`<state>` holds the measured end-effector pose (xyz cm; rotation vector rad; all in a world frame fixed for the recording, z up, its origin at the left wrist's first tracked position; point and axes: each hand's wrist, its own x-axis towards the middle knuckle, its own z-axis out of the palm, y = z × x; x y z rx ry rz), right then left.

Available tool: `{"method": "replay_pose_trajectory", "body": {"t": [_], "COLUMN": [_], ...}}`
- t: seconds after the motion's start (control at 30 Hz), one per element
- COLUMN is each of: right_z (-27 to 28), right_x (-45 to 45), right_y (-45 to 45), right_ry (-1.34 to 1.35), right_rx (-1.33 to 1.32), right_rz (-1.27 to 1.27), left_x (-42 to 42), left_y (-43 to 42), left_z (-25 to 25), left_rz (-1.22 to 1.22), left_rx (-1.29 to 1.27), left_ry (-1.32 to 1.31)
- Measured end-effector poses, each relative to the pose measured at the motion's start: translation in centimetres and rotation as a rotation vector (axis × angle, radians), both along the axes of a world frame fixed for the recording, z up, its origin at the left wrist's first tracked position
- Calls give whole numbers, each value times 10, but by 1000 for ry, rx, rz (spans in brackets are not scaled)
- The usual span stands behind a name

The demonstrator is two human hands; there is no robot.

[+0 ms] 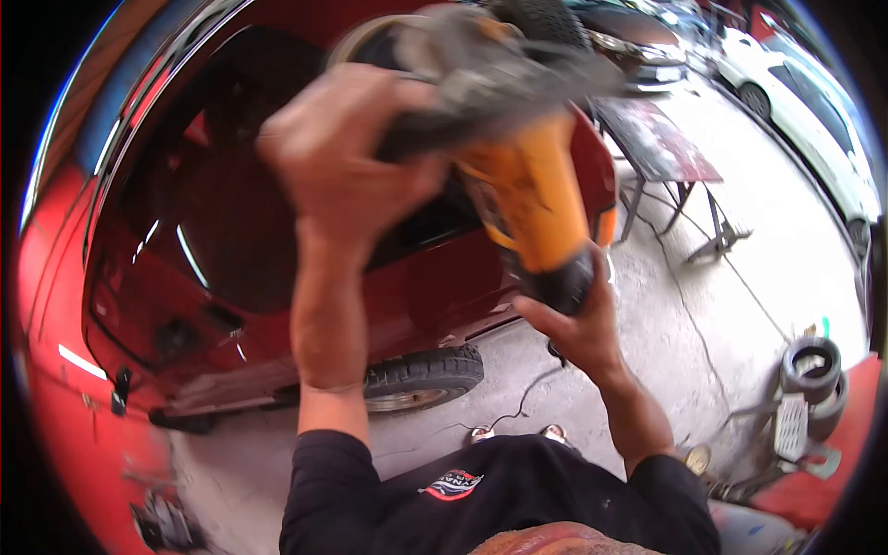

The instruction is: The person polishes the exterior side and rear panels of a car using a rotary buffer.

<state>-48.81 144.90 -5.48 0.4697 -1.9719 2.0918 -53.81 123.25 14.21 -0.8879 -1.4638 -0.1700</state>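
A power tool (532, 194) with a yellow body and a dark, blurred head is held up in front of the red car (416, 287). My left hand (347, 153) is closed around the dark handle at the tool's head, smeared by motion. At the black lower end of the yellow body, my right hand (578, 319) grips with thumb and fingers around it. A pale round disc (375, 42) shows partly behind the head at the top. A dark cord (527, 398) hangs below and runs along the floor.
The car's wheel (425, 377) is below my left forearm. A worn metal stand (661, 143) is at the upper right, with cables on the floor (675, 305). Parked beyond are a white car (795, 102) and a dark car (638, 46). Tyres (811, 365) lie at the right.
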Motion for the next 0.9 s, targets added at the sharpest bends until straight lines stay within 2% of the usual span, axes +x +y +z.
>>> {"method": "replay_pose_trajectory", "body": {"t": [0.03, 0.1, 0.17, 0.23, 0.37, 0.47, 0.57, 0.6, 0.67, 0.7, 0.73, 0.8, 0.87, 0.9], "right_z": [12, 50, 65, 73, 67, 40, -17, -28, -63, -79, -93, -127, -161, -180], "right_x": [-10, -16, -27, -37, -36, -23, -15, -7, 5, 12, 15, 29, 40, 47], "right_y": [-7, -24, -40, -56, -56, -40, -31, -21, -7, 1, 11, 30, 44, 49], "right_ry": [66, 25, 72, 121, 129, -26, 32, 10, -60, -76, -82, -226, -254, -258], "right_rx": [68, 46, 46, 62, 20, -50, -180, -109, -214, -234, -247, -287, -274, -279], "right_rz": [-2, 46, 92, 77, 108, 176, 67, -25, -62, -92, -116, -157, -230, -267], "left_x": [1, -4, -11, -14, -14, -11, -4, -1, -2, -11, -9, -16, -17, -19], "left_y": [-17, -59, -97, -123, -123, -94, -28, 2, 41, 58, 71, 103, 123, 136], "left_z": [11, 38, 67, 91, 97, 67, 23, 6, -22, -37, -48, -80, -116, -133], "left_rz": [104, 244, 349, 427, 416, 360, 197, 122, 44, -87, -79, -199, -179, -210], "left_rx": [17, 58, 87, 158, 43, -6, -137, -170, -163, -223, -265, -263, -297, -294], "left_ry": [59, 118, 202, 155, 179, 118, 94, 100, -128, -54, -209, -267, -421, -411]}}
